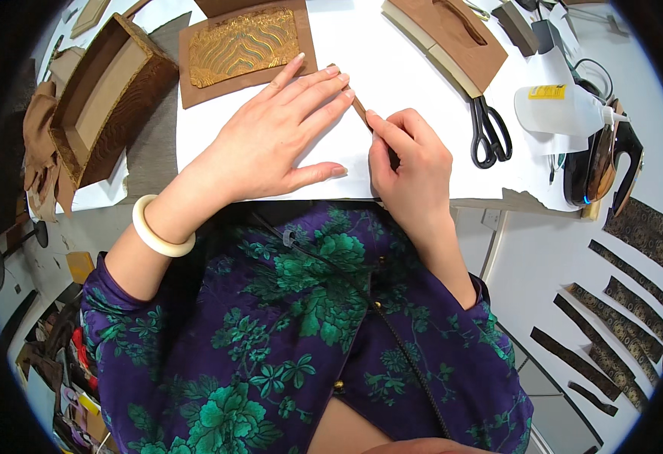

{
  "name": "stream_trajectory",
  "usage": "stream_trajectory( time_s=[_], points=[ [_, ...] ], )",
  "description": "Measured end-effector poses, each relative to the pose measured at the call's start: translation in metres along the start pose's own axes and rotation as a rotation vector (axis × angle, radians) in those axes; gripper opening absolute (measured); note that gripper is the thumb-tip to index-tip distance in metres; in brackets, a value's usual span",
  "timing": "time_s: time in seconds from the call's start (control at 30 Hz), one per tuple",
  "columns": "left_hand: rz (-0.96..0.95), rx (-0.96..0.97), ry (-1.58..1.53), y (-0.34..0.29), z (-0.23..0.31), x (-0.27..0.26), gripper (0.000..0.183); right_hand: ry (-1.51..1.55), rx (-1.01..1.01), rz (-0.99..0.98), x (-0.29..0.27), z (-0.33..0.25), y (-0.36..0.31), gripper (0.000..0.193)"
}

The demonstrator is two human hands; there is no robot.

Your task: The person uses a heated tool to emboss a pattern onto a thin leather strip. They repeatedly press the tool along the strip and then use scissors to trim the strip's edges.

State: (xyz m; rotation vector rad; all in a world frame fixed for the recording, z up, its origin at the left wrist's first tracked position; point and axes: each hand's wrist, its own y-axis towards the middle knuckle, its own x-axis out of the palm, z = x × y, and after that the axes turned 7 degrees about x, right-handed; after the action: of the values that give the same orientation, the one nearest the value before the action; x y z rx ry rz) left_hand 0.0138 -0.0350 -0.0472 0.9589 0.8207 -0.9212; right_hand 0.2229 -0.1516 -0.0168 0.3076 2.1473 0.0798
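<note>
On the white sheet (331, 34) in front of me lies a narrow brown strip (359, 108), slanting away to the left. My left hand (259, 144), palm down and fingers stretched out, has its fingertips at the strip's far part. The thumb and fingers of my right hand (415, 163) are closed on the near end of the strip, and its lower end is hidden in that hand. Just beyond my left fingers is a gold panel with a wavy pattern (244, 47), set on a brown backing (195, 92).
A brown open box (119, 113) with a pale lining stands at the left, beside brown cloth pieces (42, 151). To the right are a brown slotted piece (452, 34), black-handled scissors (489, 136), a translucent bottle (555, 113) and a black appliance (589, 170). Dark patterned strips (611, 318) lie lower right.
</note>
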Motion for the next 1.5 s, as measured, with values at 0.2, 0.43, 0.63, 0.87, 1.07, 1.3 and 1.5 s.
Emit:
stream_trajectory(
  time_s=[0.2, 0.43, 0.63, 0.87, 1.07, 1.3, 1.5],
  points=[
    [-0.012, 0.001, 0.014, -0.001, -0.002, 0.0, 0.086, -0.117, -0.126, -0.107, -0.009, 0.005, -0.002, 0.044],
    [-0.002, -0.009, 0.075, 0.003, 0.001, 0.001, 0.086, -0.222, -0.193, -0.077, -0.004, 0.003, -0.006, 0.044],
    [-0.003, -0.002, 0.125, 0.005, 0.003, -0.001, 0.081, -0.245, -0.19, -0.087, -0.004, 0.002, -0.008, 0.046],
    [-0.015, 0.009, 0.079, 0.005, 0.003, -0.004, 0.081, -0.226, -0.16, -0.059, -0.002, 0.003, -0.01, 0.047],
    [-0.057, -0.036, 0.061, 0.006, 0.002, -0.004, 0.085, -0.235, -0.159, -0.054, -0.001, 0.003, -0.01, 0.046],
    [-0.088, 0.019, 0.073, 0.007, 0.0, -0.01, 0.083, -0.223, -0.117, -0.019, 0.0, -0.001, -0.01, 0.042],
    [-0.063, -0.026, -0.028, 0.007, -0.002, -0.012, 0.081, -0.244, -0.147, -0.029, 0.001, 0.002, -0.012, 0.045]
  ],
)
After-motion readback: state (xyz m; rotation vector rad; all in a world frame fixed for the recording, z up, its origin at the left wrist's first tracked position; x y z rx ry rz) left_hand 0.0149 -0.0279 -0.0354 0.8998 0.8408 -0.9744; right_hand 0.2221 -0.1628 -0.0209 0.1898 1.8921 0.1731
